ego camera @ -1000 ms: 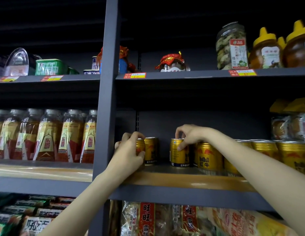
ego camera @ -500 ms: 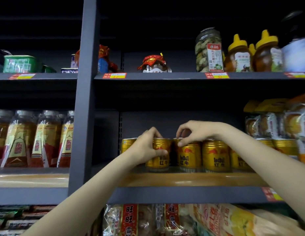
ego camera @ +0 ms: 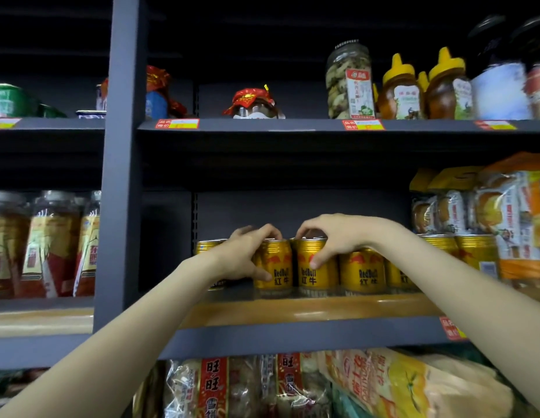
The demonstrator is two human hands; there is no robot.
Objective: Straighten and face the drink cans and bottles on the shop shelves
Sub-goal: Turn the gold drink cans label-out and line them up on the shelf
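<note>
A row of gold Red Bull cans stands on the middle shelf (ego camera: 292, 309). My left hand (ego camera: 241, 257) grips one gold can (ego camera: 277, 267), thumb on its front and fingers over its top. Right beside it, my right hand (ego camera: 332, 236) grips a second gold can (ego camera: 312, 273) from above, thumb on its front. Both cans show their labels forward and touch side by side. Another labelled can (ego camera: 363, 271) stands to the right, with more gold cans (ego camera: 474, 251) further right. One can (ego camera: 206, 245) sits behind my left hand, mostly hidden.
A dark upright post (ego camera: 120, 164) divides the shelving. Tea bottles (ego camera: 51, 245) fill the left bay. Snack packs (ego camera: 489, 218) sit at the far right of the can shelf. Jars and honey bottles (ego camera: 398, 86) stand on the shelf above; bagged snacks (ego camera: 262, 387) lie below.
Both hands moved their cans rightward along the shelf and brought them together, now beside the labelled can. The camera view shifted right as well.
</note>
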